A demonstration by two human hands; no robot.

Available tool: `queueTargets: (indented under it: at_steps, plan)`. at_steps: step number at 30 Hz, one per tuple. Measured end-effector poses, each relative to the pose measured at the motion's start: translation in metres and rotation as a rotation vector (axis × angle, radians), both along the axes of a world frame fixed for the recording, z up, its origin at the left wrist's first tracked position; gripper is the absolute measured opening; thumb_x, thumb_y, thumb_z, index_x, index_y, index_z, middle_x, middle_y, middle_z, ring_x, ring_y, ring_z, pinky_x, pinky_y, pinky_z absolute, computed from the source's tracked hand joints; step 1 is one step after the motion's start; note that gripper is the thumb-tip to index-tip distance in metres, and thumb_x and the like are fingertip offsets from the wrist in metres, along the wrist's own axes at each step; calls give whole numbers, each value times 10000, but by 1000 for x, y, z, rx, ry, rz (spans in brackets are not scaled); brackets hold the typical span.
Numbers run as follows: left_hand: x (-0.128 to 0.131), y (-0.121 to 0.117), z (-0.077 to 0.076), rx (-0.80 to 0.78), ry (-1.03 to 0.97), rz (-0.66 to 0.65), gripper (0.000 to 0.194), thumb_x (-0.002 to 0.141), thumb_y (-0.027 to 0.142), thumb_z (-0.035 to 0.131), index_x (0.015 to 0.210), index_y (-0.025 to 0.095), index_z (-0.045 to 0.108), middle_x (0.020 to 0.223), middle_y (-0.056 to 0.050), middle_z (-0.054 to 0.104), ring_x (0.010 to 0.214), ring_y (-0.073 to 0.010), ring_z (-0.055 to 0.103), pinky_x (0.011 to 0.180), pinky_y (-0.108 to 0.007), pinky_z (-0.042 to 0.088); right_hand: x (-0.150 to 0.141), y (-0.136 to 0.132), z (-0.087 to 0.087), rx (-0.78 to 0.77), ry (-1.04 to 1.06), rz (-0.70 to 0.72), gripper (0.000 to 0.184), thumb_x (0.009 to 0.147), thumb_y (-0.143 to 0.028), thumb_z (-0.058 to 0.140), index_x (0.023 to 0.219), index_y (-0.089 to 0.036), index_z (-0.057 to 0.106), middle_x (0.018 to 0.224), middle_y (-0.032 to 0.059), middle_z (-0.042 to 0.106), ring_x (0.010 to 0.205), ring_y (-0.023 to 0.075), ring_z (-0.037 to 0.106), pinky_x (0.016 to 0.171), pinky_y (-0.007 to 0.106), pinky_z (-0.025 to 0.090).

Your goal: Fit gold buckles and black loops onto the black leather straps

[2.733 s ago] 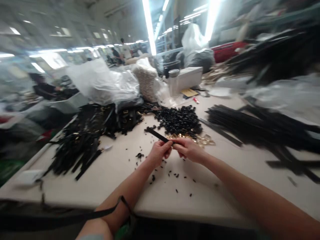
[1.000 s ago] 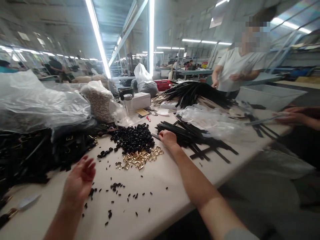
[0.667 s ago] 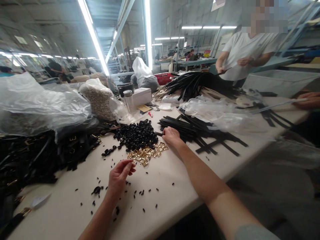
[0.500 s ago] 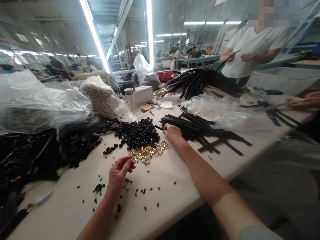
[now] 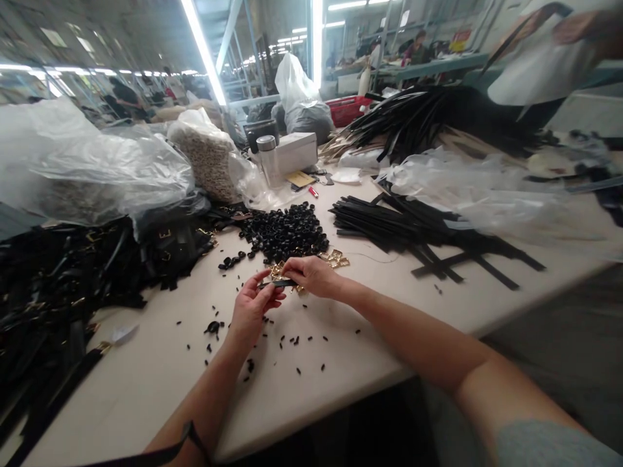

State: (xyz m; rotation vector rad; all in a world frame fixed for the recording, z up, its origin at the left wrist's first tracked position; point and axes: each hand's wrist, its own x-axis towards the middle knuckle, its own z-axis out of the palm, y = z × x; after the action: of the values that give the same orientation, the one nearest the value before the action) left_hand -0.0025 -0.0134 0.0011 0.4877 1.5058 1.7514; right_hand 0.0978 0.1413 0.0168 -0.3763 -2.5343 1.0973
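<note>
A short length of black strap (image 5: 278, 283) spans the space between my two hands, above the table. My left hand (image 5: 250, 308) pinches it at the left between thumb and fingers; whether a gold buckle is there too I cannot make out. Closed on its right part is my right hand (image 5: 316, 275), fingers bent down over it. Gold buckles (image 5: 338, 259) lie just behind the hands, partly covered by them. Beyond those is a heap of small black loops (image 5: 287, 230). Another black strip (image 5: 187, 436) crosses my left forearm at the bottom.
Black straps (image 5: 374, 220) lie stacked at the right, beside clear plastic (image 5: 467, 181). Finished-looking black straps with gold fittings (image 5: 160, 246) pile up at left. Small black bits (image 5: 294, 339) dot the table (image 5: 350, 383). A bottle (image 5: 267, 162) and white box (image 5: 296, 150) stand behind. A co-worker's hands (image 5: 574, 29) show top right.
My right hand has come left from the strap stack, bringing a black strap to my left hand. The view has shifted, and a black strip now shows over my left forearm.
</note>
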Motion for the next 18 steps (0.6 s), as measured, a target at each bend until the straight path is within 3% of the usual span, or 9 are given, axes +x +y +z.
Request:
queueTargets:
  at_steps: [3, 7, 11, 18]
  plan:
    - [0, 0, -1, -19, 8, -11, 547, 680, 380, 784, 1133, 150, 581, 822, -63, 718, 681, -160, 691, 597, -219, 525, 2, -2, 3, -52, 15, 47, 127, 871, -171, 570, 864, -162, 697, 621, -35, 616, 529, 58, 486, 559, 179, 342]
    - [-2, -1, 4, -23, -27, 26, 561, 670, 348, 783, 1153, 160, 569, 836, -55, 719, 672, -151, 687, 605, -223, 530, 5, -3, 6, -30, 112, 145, 134, 807, -272, 681, 885, -163, 681, 737, -22, 668, 618, 70, 546, 597, 181, 371]
    - [-2, -2, 9, -23, -55, 50, 588, 680, 342, 754, 1194, 147, 542, 826, -67, 718, 688, -165, 691, 586, -220, 517, 5, -6, 5, 84, 135, 83, 131, 782, -282, 707, 865, -182, 688, 817, -8, 690, 709, 92, 587, 639, 190, 387]
    - [2, -3, 13, 14, 4, 67, 539, 764, 384, 653, 1233, 153, 524, 835, -66, 717, 711, -184, 691, 602, -253, 512, 4, -10, 3, 22, 163, 40, 111, 762, -216, 693, 869, -190, 685, 829, -16, 693, 700, 88, 597, 653, 184, 414]
